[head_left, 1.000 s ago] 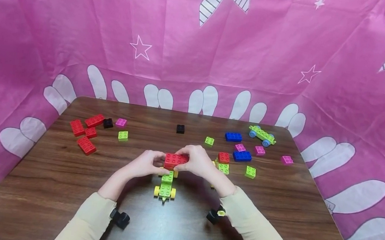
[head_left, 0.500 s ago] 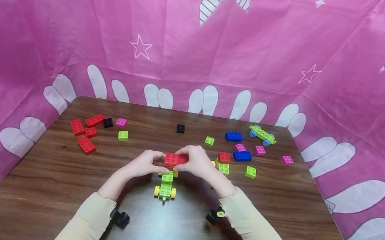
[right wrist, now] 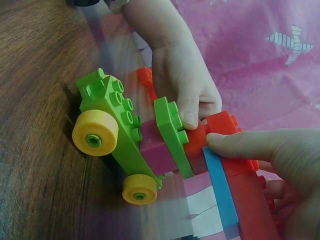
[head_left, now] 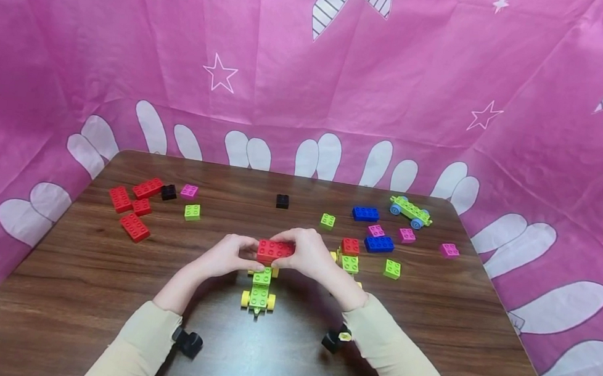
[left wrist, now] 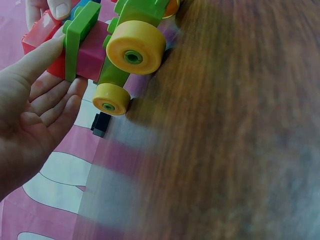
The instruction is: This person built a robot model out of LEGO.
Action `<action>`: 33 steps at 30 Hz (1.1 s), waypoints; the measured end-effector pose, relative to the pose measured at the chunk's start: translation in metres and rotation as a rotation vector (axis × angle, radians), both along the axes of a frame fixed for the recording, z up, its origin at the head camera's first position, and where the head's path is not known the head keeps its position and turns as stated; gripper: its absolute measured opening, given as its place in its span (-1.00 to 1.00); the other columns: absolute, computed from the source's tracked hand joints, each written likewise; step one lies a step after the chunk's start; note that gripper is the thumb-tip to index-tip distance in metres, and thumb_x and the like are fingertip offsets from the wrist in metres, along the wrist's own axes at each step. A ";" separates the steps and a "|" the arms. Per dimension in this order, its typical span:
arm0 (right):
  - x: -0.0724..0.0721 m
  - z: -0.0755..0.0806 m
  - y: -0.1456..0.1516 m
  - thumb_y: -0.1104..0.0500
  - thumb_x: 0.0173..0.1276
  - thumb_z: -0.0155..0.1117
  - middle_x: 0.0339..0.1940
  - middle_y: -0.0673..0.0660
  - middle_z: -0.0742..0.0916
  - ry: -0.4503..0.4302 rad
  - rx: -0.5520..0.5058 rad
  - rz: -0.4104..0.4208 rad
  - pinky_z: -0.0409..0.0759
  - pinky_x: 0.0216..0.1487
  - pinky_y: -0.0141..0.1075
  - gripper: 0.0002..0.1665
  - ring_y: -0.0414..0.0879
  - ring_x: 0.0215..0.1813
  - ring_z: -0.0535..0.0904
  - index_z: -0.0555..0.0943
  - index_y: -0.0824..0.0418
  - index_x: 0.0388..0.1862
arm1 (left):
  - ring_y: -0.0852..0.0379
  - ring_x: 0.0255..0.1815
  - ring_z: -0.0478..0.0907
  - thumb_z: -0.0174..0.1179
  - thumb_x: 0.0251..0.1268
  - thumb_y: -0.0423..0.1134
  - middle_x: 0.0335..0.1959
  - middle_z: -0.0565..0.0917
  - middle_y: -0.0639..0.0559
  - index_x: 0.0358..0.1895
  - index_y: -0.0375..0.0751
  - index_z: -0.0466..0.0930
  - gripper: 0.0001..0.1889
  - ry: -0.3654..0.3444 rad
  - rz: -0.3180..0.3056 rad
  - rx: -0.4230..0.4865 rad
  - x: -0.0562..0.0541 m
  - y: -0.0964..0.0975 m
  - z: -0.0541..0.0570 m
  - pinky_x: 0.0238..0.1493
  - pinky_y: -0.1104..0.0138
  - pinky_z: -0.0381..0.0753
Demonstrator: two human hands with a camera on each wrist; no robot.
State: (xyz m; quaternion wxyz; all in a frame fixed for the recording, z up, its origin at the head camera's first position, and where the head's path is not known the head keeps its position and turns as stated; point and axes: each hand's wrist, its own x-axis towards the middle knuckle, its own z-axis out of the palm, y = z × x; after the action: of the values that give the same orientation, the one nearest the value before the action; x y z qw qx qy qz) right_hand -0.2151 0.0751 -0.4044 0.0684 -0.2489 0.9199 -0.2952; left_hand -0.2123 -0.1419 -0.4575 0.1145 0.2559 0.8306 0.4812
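A lime green wheeled base point(head_left: 259, 297) with yellow wheels stands on the table, bearing a stack of bricks. From the base up, the right wrist view shows a pink brick point(right wrist: 157, 148), a green brick point(right wrist: 172, 132), a red brick point(right wrist: 196, 145), a thin blue layer point(right wrist: 223, 195) and red bricks point(right wrist: 247, 200) on top. My left hand point(head_left: 226, 257) holds the stack's side, its thumb near the green and lower red bricks. My right hand point(head_left: 309, 254) grips the upper red bricks, thumb at the blue layer's edge. Its other fingers are partly hidden behind the stack.
Red bricks point(head_left: 135, 227) lie at the left, near black, pink and green ones. Blue bricks point(head_left: 379, 244), pink bricks and a green base with blue wheels point(head_left: 410, 211) are at the right. Beside my right wrist stands another yellow-wheeled base point(head_left: 349, 263) with a red brick.
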 end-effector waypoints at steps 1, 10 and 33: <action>0.000 0.000 0.000 0.06 0.01 0.61 -0.10 0.02 0.78 0.002 -0.001 0.000 0.61 -0.05 -0.21 -0.50 -0.11 -0.09 0.60 0.73 0.07 -0.01 | 0.04 -0.04 0.68 0.42 0.15 -0.15 -0.13 0.75 -0.08 -0.01 -0.30 0.65 -0.61 -0.001 0.000 0.001 0.000 0.000 0.000 0.05 0.17 0.65; -0.001 0.000 -0.001 0.05 0.01 0.61 -0.16 0.02 0.78 0.031 0.030 0.002 0.58 -0.12 -0.24 -0.52 -0.13 -0.16 0.57 0.75 0.07 -0.04 | 0.10 -0.12 0.67 0.41 0.16 -0.15 -0.17 0.76 -0.05 -0.04 -0.29 0.66 -0.63 -0.013 0.006 0.000 0.000 0.001 0.000 -0.01 0.22 0.66; -0.001 0.004 -0.006 0.14 -0.04 0.63 -0.27 0.03 0.77 0.015 0.012 -0.010 0.56 -0.18 -0.28 -0.59 -0.14 -0.23 0.55 0.78 0.13 -0.14 | 0.13 -0.09 0.66 0.43 0.12 -0.09 -0.15 0.75 0.01 0.00 -0.22 0.66 -0.59 -0.051 0.028 -0.016 -0.001 0.000 0.000 0.05 0.16 0.63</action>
State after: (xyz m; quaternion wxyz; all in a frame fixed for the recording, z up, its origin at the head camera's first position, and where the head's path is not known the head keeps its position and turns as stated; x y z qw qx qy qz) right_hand -0.2161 0.0687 -0.4008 0.0614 -0.2459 0.9235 -0.2879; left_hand -0.2128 -0.1415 -0.4577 0.1310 0.2311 0.8347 0.4825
